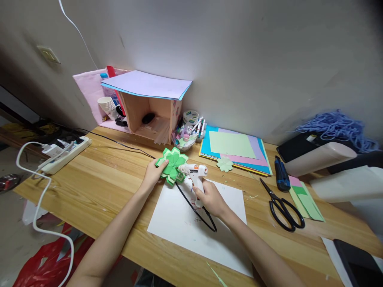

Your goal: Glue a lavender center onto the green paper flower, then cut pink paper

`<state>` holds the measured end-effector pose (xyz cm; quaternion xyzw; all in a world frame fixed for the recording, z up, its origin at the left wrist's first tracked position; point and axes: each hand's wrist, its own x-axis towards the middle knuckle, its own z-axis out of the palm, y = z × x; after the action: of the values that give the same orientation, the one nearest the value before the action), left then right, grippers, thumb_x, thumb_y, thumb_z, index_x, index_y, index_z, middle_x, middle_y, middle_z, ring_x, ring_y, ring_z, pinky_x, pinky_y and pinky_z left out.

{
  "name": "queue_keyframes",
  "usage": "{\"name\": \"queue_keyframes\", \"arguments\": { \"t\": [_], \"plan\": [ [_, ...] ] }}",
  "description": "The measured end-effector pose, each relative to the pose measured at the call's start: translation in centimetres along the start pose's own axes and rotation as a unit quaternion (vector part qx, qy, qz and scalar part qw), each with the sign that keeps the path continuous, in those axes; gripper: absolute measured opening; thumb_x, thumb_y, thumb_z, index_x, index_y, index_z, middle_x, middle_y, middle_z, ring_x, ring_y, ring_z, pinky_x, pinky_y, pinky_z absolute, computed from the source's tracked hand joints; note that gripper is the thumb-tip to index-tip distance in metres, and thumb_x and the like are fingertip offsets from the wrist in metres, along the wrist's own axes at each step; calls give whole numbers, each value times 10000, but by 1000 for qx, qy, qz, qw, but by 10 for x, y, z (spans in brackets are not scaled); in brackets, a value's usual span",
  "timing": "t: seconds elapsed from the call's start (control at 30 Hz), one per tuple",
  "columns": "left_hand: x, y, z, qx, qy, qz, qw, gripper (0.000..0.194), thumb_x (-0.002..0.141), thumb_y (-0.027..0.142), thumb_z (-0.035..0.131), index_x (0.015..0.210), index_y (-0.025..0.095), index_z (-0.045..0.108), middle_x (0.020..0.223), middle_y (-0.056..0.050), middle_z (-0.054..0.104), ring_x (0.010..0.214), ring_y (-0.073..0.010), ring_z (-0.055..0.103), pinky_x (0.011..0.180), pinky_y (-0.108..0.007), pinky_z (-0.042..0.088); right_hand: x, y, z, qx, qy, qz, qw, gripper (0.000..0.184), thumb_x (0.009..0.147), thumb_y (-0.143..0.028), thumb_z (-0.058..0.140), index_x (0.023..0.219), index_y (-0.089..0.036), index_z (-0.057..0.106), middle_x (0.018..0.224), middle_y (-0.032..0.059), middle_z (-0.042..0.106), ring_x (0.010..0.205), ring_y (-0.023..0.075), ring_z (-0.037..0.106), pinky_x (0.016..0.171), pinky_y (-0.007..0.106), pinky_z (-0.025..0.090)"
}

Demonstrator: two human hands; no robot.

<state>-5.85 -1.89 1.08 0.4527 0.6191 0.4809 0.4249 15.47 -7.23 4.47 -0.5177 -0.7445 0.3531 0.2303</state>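
Note:
A layered green paper flower (173,164) is pinched at its left edge by my left hand (155,172), with the thumb lying on top. My right hand (211,195) is wrapped round the handle of a white glue gun (196,175). The gun's nozzle points left, over the flower's right petals; whether it touches them I cannot tell. A black cord (191,205) loops down beneath the gun. Below both hands lies a white sheet of paper (191,235) with small marks. A smaller pale green paper flower (224,164) rests to the right.
Behind stands a cardboard box with a purple paper roof (149,84), beside a bowl of scraps (185,139). Coloured paper sheets (235,145) lie at the back. On the right are black scissors (283,209), a utility knife (281,175) and a phone (359,263). A power strip (67,155) sits left.

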Motion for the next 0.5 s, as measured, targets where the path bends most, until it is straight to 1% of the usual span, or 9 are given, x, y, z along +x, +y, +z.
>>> {"name": "queue_keyframes", "arguments": {
  "t": [0.2, 0.3, 0.33, 0.4, 0.47, 0.5],
  "plan": [
    [2, 0, 0, -10, 14, -5, 1000, 432, 580, 488, 667, 791, 112, 644, 697, -26, 630, 612, -140, 541, 573, -221, 414, -1, -4, -3, 9, -6, 15, 1000, 192, 806, -313, 401, 729, -168, 501, 672, 21, 555, 610, 158, 488, 563, 243, 327],
    [6, 5, -11, -14, 38, -11, 999, 441, 562, 483, 681, 788, 105, 647, 700, -32, 636, 611, -145, 546, 565, -223, 414, -5, -6, -6, 50, -20, 23, 998, 202, 802, -335, 421, 707, -171, 489, 657, 5, 531, 604, 146, 468, 566, 243, 330],
    [6, 7, -19, -16, 50, -11, 999, 441, 560, 479, 684, 786, 102, 646, 701, -34, 636, 611, -145, 546, 561, -222, 413, -6, -6, -6, 78, -27, 29, 996, 218, 805, -352, 426, 695, -171, 479, 645, 0, 517, 597, 141, 461, 563, 242, 333],
    [6, 10, -40, -22, 82, -9, 996, 437, 564, 469, 686, 790, 97, 639, 706, -33, 635, 611, -140, 545, 567, -221, 417, -8, -10, -7, 161, -37, 46, 985, 271, 817, -398, 418, 672, -172, 454, 611, -10, 478, 571, 130, 445, 546, 242, 340],
    [2, 11, -69, -29, 123, -4, 992, 435, 575, 468, 679, 789, 92, 630, 696, -28, 628, 594, -130, 538, 565, -222, 418, -7, -19, -6, 255, -41, 49, 965, 326, 834, -442, 391, 662, -171, 444, 606, -11, 451, 554, 118, 427, 531, 239, 345],
    [-1, 10, -85, -38, 146, -3, 989, 432, 574, 464, 680, 789, 93, 628, 697, -25, 628, 587, -125, 539, 569, -224, 423, -5, -26, -3, 296, -47, 39, 953, 344, 839, -456, 383, 666, -168, 455, 623, -6, 451, 558, 114, 423, 526, 237, 347]
  ]
}}
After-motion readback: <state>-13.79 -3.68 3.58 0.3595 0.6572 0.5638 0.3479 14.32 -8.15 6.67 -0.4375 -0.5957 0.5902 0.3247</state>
